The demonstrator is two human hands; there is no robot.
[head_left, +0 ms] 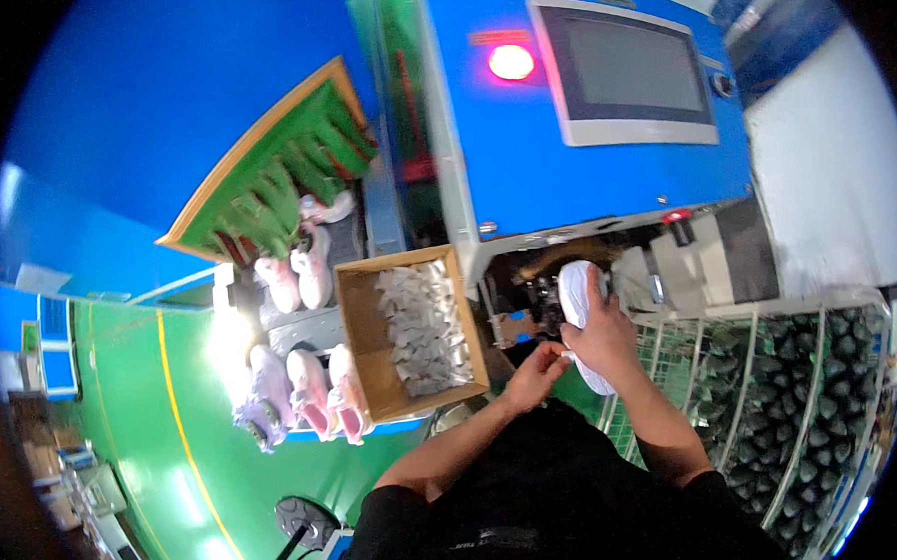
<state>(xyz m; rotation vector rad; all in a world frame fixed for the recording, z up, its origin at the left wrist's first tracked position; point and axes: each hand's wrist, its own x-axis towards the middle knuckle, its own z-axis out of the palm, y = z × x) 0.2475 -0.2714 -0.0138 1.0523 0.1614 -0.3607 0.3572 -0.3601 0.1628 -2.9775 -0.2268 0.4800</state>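
Note:
My right hand (603, 335) grips a white shoe (575, 292) sole-up, its toe pointing into the dark opening of a blue machine (523, 147). My left hand (538, 366) sits just left of it, fingers pinched at the shoe's lower edge near the heel. Both forearms rise from the lower edge of the picture.
A cardboard box (363, 334) of grey-white pieces stands left of the hands. Pink shoes (313, 391) lie on a conveyor further left. A wire rack (804, 395) of dark shoe forms fills the right. The machine has a screen (632, 72) and a lit red lamp (511, 62).

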